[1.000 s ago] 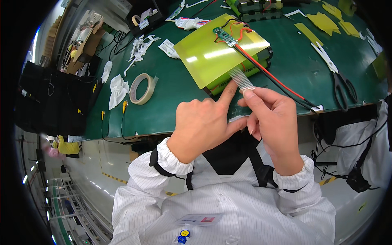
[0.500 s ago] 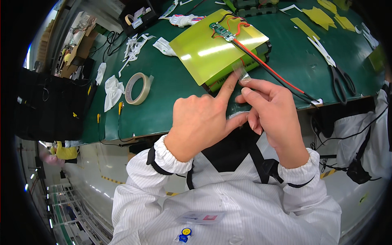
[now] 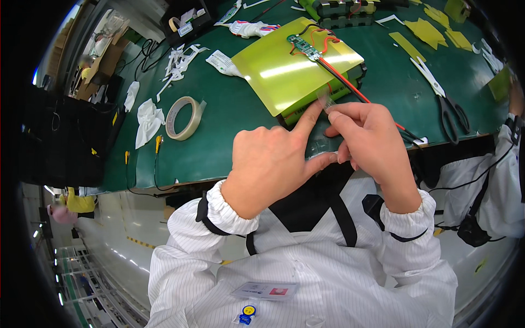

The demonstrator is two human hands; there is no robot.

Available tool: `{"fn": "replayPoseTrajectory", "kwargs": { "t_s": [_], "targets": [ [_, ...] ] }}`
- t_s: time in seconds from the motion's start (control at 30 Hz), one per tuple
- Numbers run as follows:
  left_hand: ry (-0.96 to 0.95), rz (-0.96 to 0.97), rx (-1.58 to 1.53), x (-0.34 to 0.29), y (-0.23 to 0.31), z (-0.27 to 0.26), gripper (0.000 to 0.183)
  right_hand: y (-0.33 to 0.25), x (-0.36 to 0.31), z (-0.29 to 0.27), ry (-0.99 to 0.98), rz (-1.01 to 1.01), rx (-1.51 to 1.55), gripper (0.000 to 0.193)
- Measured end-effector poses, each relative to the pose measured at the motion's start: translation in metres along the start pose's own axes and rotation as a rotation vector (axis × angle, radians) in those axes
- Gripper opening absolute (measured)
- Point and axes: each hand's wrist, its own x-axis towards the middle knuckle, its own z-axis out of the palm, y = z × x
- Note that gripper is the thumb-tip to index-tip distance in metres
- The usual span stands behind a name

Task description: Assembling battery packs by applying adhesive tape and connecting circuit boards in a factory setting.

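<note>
A battery pack of green cells (image 3: 298, 113) lies near the front edge of the table, with a translucent yellow sheet (image 3: 273, 71) over it. On the sheet sits a small green circuit board (image 3: 304, 47), from which thick red and black leads (image 3: 342, 79) run toward the front edge. My right hand (image 3: 372, 134) pinches a short strip of clear striped tape (image 3: 326, 100) at the pack's near side. Beside it, my left hand (image 3: 273, 156) has its index fingertip against the pack near the tape. Its thumb is stretched out, its other fingers are bent, and it grips nothing.
A masking tape roll (image 3: 185, 118) and crumpled white paper (image 3: 149, 123) lie to the left. Black-handled scissors (image 3: 445, 101) and yellow sheet pieces (image 3: 424, 33) are at right. Another battery pack (image 3: 344, 12) stands at the back. A person's sleeve (image 3: 503, 175) shows at the right edge.
My right hand has moved slightly right and closer in on the tape strip, whose end now lies against the pack's near side by my left index fingertip. The view has shifted slightly.
</note>
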Motion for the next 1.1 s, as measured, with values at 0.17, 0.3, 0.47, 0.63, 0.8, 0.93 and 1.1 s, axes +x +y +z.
{"fn": "replayPoseTrajectory", "kwargs": {
  "t_s": [0.17, 0.3, 0.47, 0.63, 0.8, 0.93, 1.1],
  "targets": [
    [0.034, 0.01, -0.02, -0.001, -0.002, 0.004, 0.089, -0.005, -0.006, 0.004, 0.0, 0.022, 0.127, 0.034],
    [0.027, 0.008, -0.011, -0.001, -0.002, 0.004, 0.086, 0.0, -0.003, 0.002, 0.019, 0.078, 0.361, 0.032],
    [0.036, 0.029, 0.014, 0.0, -0.009, 0.002, 0.079, 0.005, 0.004, 0.004, 0.055, 0.04, 0.24, 0.031],
    [0.044, 0.036, 0.036, 0.002, -0.009, 0.0, 0.076, 0.006, 0.011, 0.009, 0.122, -0.063, 0.068, 0.031],
    [0.064, 0.025, 0.024, 0.0, -0.009, 0.002, 0.076, 0.007, 0.02, 0.009, 0.186, -0.146, -0.138, 0.032],
    [0.044, 0.027, 0.028, 0.001, -0.008, 0.002, 0.076, 0.003, 0.019, 0.011, 0.194, -0.079, -0.095, 0.033],
    [0.062, 0.044, 0.058, -0.002, -0.01, 0.001, 0.076, 0.014, 0.024, 0.017, 0.257, -0.268, -0.203, 0.03]
  ]
}}
